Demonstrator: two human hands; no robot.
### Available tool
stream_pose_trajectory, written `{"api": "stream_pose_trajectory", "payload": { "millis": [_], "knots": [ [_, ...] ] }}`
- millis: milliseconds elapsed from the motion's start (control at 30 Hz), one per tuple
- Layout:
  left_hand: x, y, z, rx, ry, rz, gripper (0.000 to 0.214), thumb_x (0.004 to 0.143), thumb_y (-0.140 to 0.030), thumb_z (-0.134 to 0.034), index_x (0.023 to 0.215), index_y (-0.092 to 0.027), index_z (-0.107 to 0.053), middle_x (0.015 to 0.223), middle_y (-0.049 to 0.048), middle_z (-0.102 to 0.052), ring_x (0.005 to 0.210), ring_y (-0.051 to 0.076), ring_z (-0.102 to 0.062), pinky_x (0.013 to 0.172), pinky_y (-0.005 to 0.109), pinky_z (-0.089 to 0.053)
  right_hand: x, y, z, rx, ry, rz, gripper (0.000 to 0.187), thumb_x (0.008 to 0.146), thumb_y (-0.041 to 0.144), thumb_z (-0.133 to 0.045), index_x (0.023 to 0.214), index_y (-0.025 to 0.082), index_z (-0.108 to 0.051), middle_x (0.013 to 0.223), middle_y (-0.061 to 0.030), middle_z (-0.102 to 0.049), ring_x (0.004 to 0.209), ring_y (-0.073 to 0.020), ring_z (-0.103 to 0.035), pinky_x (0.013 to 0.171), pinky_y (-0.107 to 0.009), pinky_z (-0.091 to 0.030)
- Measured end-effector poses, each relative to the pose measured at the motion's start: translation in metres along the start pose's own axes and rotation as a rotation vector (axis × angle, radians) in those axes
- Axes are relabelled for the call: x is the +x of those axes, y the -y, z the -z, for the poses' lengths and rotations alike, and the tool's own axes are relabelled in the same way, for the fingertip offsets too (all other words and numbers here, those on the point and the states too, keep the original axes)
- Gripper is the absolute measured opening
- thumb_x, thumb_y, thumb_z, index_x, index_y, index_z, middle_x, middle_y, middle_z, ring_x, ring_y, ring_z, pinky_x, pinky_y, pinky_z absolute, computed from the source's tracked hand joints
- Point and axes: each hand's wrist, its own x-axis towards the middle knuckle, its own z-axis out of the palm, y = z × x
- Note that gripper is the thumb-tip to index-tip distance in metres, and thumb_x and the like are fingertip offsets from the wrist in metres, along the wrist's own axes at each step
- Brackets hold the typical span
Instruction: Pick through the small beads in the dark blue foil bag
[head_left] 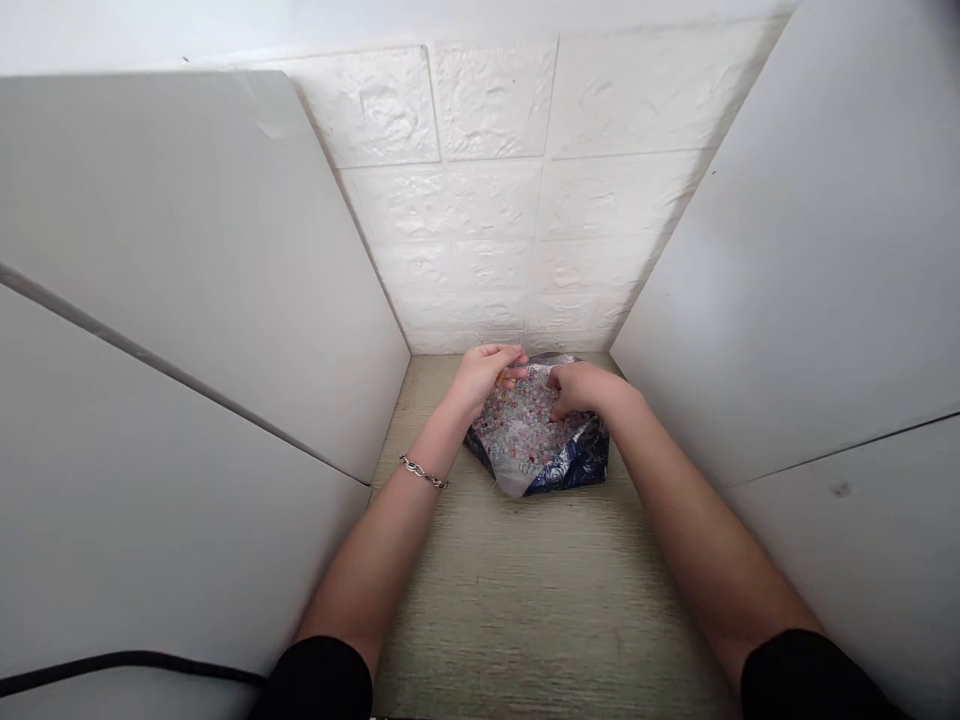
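A clear plastic bag of small pink, white and grey beads (521, 435) lies on a dark blue patterned cloth or bag (577, 465) at the far end of the tabletop. My left hand (487, 375) sits at the bag's upper left edge, fingers curled and pinched on something small that I cannot make out. My right hand (581, 390) rests on the bag's upper right part, fingers bent down into the beads. A metal chain bracelet (424, 472) circles my left wrist.
The pale wood-grain tabletop (525, 600) is boxed in by white panels on the left (187, 330) and right (810, 280) and a white brick-pattern wall (510, 200) behind. A black cable (112, 665) runs along the lower left.
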Motion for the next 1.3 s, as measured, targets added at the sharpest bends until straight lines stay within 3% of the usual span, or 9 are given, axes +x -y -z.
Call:
{"api": "stream_pose_trajectory", "payload": {
  "millis": [233,333,433,533,767,933,1100,1300],
  "knots": [
    [-0.001,-0.001,0.001,-0.038,0.002,0.003,0.012,0.069,-0.022,-0.064,0.072,-0.011,-0.059,0.072,0.0037,-0.062,0.055,0.007,-0.058,0.043,0.016,-0.039,0.014,0.007,-0.015,0.133,-0.054,0.281,0.029,0.071,0.011,-0.05,0.097,0.017,-0.062,0.094,-0.0044,-0.065,0.081,-0.0147,-0.058,0.065,-0.021,-0.039],
    [-0.001,-0.003,0.003,-0.053,-0.021,-0.012,0.011,0.069,-0.022,-0.063,0.072,-0.011,-0.059,0.072,0.004,-0.062,0.055,0.007,-0.058,0.042,0.015,-0.038,0.016,0.001,-0.016,0.152,-0.165,0.245,0.033,0.072,0.005,-0.042,0.095,0.018,-0.063,0.097,-0.0045,-0.064,0.086,-0.0144,-0.057,0.07,-0.02,-0.038],
    [-0.001,-0.005,0.005,-0.061,-0.041,-0.023,0.011,0.07,-0.021,-0.062,0.071,-0.011,-0.059,0.072,0.0036,-0.062,0.055,0.007,-0.058,0.043,0.015,-0.038,0.012,-0.005,-0.012,0.105,-0.23,0.181,0.037,0.07,0.007,-0.046,0.102,0.017,-0.061,0.104,-0.0077,-0.061,0.093,-0.0178,-0.055,0.075,-0.022,-0.038],
    [0.0,-0.006,0.006,-0.054,-0.049,-0.021,0.01,0.07,-0.021,-0.061,0.072,-0.011,-0.059,0.072,0.0039,-0.063,0.055,0.007,-0.058,0.044,0.016,-0.039,0.007,-0.004,-0.009,0.075,-0.215,0.195,0.035,0.069,0.011,-0.051,0.102,0.017,-0.061,0.103,-0.0092,-0.06,0.093,-0.0195,-0.054,0.075,-0.023,-0.038],
    [0.0,-0.005,0.005,-0.052,-0.05,-0.016,0.01,0.07,-0.022,-0.062,0.071,-0.012,-0.059,0.072,0.0039,-0.063,0.056,0.007,-0.058,0.044,0.016,-0.038,0.014,0.002,-0.013,0.079,-0.166,0.252,0.028,0.075,0.011,-0.042,0.09,0.02,-0.065,0.097,-0.0065,-0.061,0.085,-0.0163,-0.055,0.074,-0.024,-0.037],
    [-0.001,-0.006,0.006,-0.06,-0.035,-0.012,0.01,0.071,-0.022,-0.062,0.073,-0.012,-0.06,0.072,0.003,-0.063,0.056,0.007,-0.059,0.044,0.016,-0.039,0.008,-0.001,-0.01,0.091,-0.359,0.205,0.036,0.075,0.011,-0.041,0.108,0.016,-0.056,0.105,-0.0094,-0.059,0.091,-0.0173,-0.053,0.074,-0.024,-0.038],
    [-0.001,-0.006,0.005,-0.063,-0.032,-0.013,0.012,0.07,-0.022,-0.063,0.073,-0.011,-0.06,0.071,0.0042,-0.063,0.056,0.007,-0.059,0.044,0.015,-0.039,0.006,0.001,-0.007,0.139,-0.123,0.277,0.025,0.073,0.013,-0.046,0.081,0.021,-0.068,0.089,-0.0017,-0.065,0.079,-0.0127,-0.056,0.07,-0.02,-0.038],
    [-0.002,-0.006,0.004,-0.056,-0.037,-0.013,0.012,0.068,-0.023,-0.064,0.071,-0.011,-0.06,0.072,0.0042,-0.063,0.057,0.007,-0.059,0.044,0.015,-0.04,0.012,0.003,-0.013,0.049,-0.13,0.169,0.023,0.074,0.021,-0.047,0.083,0.017,-0.069,0.084,-0.0069,-0.067,0.071,-0.0151,-0.057,0.063,-0.023,-0.038]
  ]
}}
